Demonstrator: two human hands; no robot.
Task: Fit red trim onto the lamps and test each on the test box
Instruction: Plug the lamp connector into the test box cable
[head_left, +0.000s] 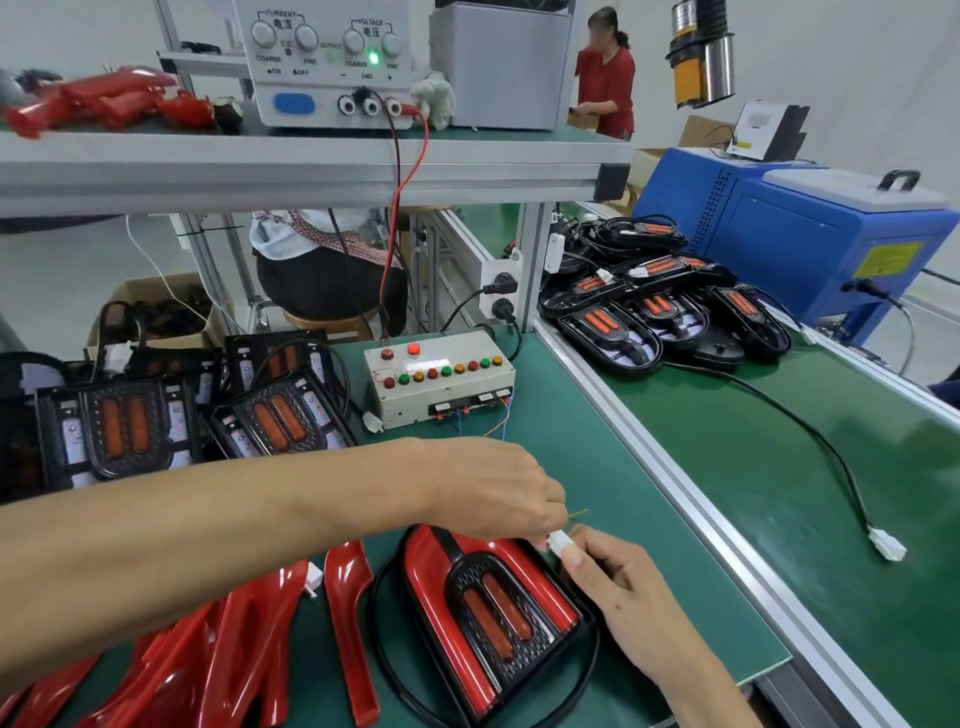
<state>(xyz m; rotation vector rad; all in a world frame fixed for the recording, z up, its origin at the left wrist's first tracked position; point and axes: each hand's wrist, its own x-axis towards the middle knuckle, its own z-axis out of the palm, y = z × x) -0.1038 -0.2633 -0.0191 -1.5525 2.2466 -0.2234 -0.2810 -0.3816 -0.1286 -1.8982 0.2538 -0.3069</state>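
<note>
Right hand (618, 577) pinching white connector (560, 543), left hand (498, 488) gripping wires: align squarely, press home without straining leads.

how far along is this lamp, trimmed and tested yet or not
Done: the lamp on the mat already wears its red trim. In hand: the right hand pinches its white connector while the left hand meets it with thin wires, apparently hooking up to the test box. Left: untrimmed lamps wait at the left, loose red trim pieces beside them.
</note>
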